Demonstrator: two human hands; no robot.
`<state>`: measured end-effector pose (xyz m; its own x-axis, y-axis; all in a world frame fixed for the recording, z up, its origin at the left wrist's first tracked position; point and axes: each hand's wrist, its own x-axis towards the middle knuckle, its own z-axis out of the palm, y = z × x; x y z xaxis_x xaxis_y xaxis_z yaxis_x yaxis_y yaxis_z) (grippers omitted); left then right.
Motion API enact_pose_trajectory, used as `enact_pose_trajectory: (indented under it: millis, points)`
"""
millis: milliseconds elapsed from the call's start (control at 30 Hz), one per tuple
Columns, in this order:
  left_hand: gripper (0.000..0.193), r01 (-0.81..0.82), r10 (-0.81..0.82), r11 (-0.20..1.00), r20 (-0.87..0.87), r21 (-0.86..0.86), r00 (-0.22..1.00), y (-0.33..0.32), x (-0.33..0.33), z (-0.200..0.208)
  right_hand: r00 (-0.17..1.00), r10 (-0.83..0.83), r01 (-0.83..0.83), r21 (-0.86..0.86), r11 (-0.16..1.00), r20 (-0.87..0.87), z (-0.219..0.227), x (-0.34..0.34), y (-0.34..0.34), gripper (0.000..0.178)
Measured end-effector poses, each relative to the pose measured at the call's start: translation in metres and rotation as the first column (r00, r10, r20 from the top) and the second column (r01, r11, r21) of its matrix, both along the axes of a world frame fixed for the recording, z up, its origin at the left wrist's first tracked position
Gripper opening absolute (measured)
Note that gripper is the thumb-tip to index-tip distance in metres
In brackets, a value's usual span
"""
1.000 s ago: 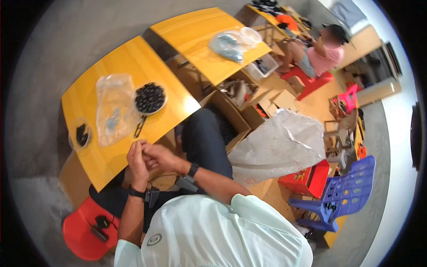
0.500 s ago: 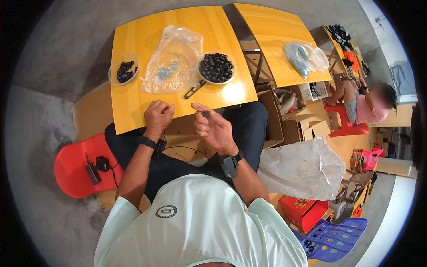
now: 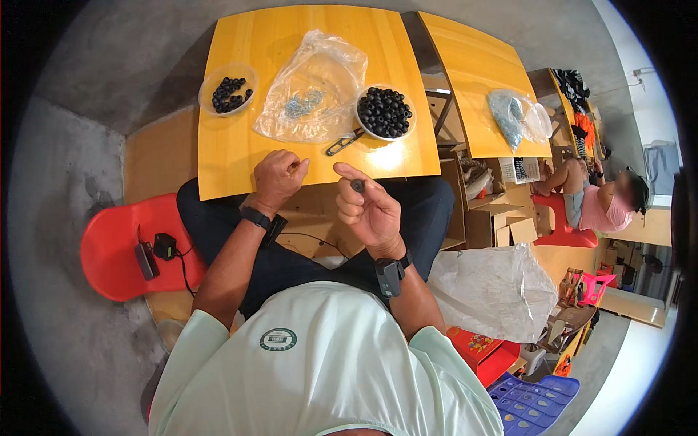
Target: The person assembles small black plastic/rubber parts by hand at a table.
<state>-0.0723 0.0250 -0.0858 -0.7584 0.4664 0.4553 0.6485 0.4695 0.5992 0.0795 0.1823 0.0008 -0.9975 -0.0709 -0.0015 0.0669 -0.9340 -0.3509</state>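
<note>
Just past the near edge of the yellow table (image 3: 240, 163), my right hand (image 3: 372, 216) is turned palm up and holds a small round black bead with a hole (image 3: 357, 186) at its fingers. My left hand (image 3: 278, 177) is closed beside it, the thumb pressed to curled fingers; whatever it pinches is too small or hidden. On the tabletop, a clear bowl heaped with black beads (image 3: 384, 112) stands at the right. Another clear bowl (image 3: 207, 81) at the left holds fewer beads. Between them lies a clear plastic bag (image 3: 327, 69) with small silvery-blue pieces (image 3: 304, 103).
A slim dark tool with a looped end (image 3: 343, 142) lies by the right bowl. A second yellow table (image 3: 472, 65) bears another bag (image 3: 507, 116). Open cartons (image 3: 512, 229) and a white sack (image 3: 494, 291) are at my right, a red stool (image 3: 109, 247) at my left. Another person (image 3: 609, 207) sits far right.
The whole view has shifted, so the tables and hands appear farther right. Both hands keep nearly the same pose, and the bead stays at my right fingers.
</note>
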Motion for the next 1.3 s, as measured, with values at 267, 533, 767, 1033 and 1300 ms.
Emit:
enact_pose_trajectory:
  millis: [267, 533, 767, 1033, 1300]
  points:
    - [0.021, 0.013, -0.013, 1.0, 0.0, -0.008, 1.0, 0.0, -0.001, 0.0, 1.0, -0.01, 0.01, -0.106, 0.994, -0.004, 0.005, -0.001, 0.0, 0.057]
    - [0.021, -0.004, 0.005, 1.0, 0.013, -0.017, 1.0, 0.0, 0.0, 0.0, 1.0, -0.023, 0.023, -0.07, 0.997, 0.004, -0.001, 0.001, 0.007, 0.055]
    - [0.022, 0.013, -0.014, 0.999, 0.029, 0.036, 0.999, 0.006, 0.002, -0.003, 0.994, -0.105, 0.107, -0.105, 0.989, 0.023, 0.0, 0.012, 0.013, 0.053]
    - [0.023, 0.033, -0.033, 0.999, -0.009, 0.031, 0.999, 0.003, -0.001, 0.005, 0.896, -0.444, 0.444, 0.013, 0.896, 0.028, -0.007, 0.052, 0.078, 0.044]
    - [0.021, 0.014, -0.013, 1.0, -0.036, 0.024, 0.999, 0.005, 0.0, 0.004, 0.677, -0.736, 0.699, 0.322, 0.639, -0.008, -0.018, 0.14, 0.188, 0.041]
